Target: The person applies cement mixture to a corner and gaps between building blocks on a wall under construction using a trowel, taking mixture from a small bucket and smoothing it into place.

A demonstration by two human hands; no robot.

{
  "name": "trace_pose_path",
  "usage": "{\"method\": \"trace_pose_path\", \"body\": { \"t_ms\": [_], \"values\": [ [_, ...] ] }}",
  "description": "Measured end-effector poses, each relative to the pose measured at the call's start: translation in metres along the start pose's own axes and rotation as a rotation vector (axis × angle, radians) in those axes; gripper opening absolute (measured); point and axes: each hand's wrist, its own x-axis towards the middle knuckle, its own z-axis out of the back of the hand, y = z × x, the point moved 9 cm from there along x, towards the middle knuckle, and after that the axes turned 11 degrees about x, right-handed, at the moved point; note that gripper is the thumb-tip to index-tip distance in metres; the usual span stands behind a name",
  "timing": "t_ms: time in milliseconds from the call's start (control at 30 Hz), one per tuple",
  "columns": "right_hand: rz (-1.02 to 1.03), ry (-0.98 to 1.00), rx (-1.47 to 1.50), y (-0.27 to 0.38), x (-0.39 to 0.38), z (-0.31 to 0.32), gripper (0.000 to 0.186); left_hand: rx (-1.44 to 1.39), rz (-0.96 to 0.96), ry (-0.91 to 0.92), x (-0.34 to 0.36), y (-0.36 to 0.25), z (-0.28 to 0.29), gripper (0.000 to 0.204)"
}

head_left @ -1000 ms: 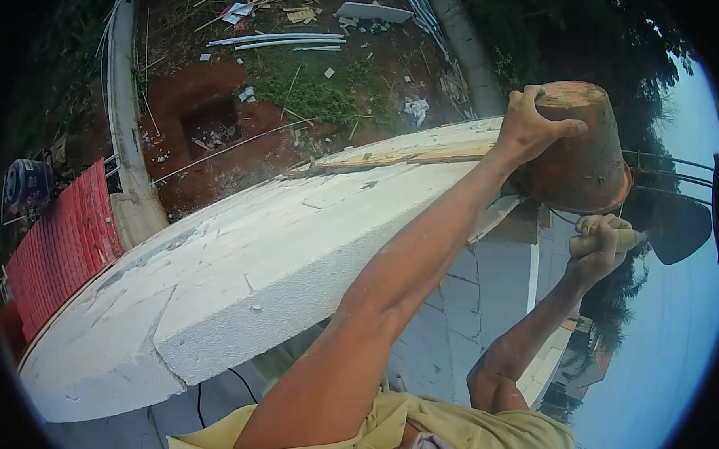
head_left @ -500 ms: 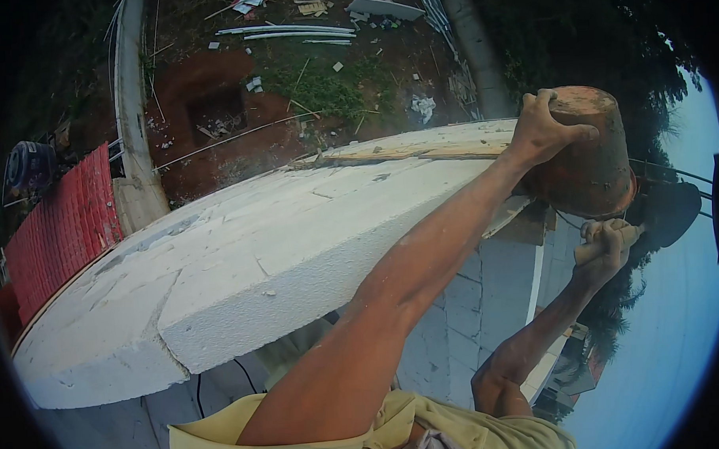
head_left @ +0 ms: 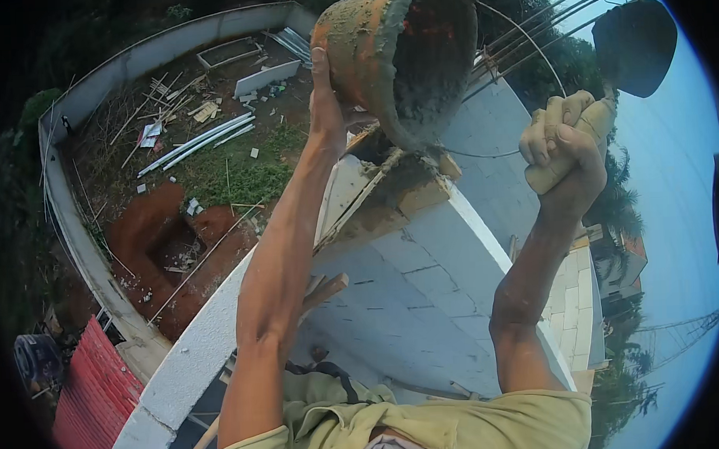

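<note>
An orange, mortar-crusted bucket (head_left: 357, 46) is tipped on its side at the wall corner, its mouth turned to the right and downward. Wet grey mortar (head_left: 426, 87) coats the inside and clings to the rim. My left hand (head_left: 323, 91) presses against the bucket's left side near its base; part of its fingers is hidden. My right hand (head_left: 566, 142) is closed round the handle of a trowel, whose dark blade (head_left: 637, 48) points up and away. The bucket's thin wire handle (head_left: 539, 52) arcs close to that hand; whether the fingers also touch it I cannot tell.
Below the bucket, mortar-smeared boards (head_left: 367, 220) enclose the corner gap between white block walls (head_left: 197, 341). Steel rods (head_left: 558, 20) extend at upper right. Far below lie a yard with a pit (head_left: 178, 247), white pipes (head_left: 198, 143) and a red corrugated sheet (head_left: 96, 392).
The bucket has swung from bottom-up to lying on its side, showing its mouth. Both hands are higher in view, the right still holding the trowel. The view has shifted along the wall.
</note>
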Motion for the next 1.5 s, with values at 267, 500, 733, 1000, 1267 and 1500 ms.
{"method": "trace_pose_path", "body": {
  "t_ms": [267,500,733,1000,1267,1500],
  "values": [
    [-0.068,0.102,0.016,0.09,-0.034,0.035,0.016,0.418,0.038,0.146,-0.079,-0.035,-0.058,0.092],
    [-0.429,-0.012,0.092,0.087,-0.139,0.089,0.016,0.911,0.012,0.02,-0.23,0.0,-0.083,0.069],
    [-0.5,0.291,-0.612,0.029,-0.279,0.087,0.047,0.622,0.579,0.197,-0.308,0.119,-0.087,0.052],
    [-0.862,0.394,-0.656,-0.057,-0.453,0.071,0.053,0.838,0.882,0.224,-0.374,0.242,-0.053,0.054],
    [-0.947,-0.108,-0.468,-0.037,-0.561,0.106,0.05,1.281,0.698,0.212,-0.422,0.281,0.01,0.029],
    [-1.053,-0.047,-0.744,-0.054,-0.637,0.155,0.026,1.683,0.493,0.224,-0.435,0.262,0.028,0.043]
  ]
}}
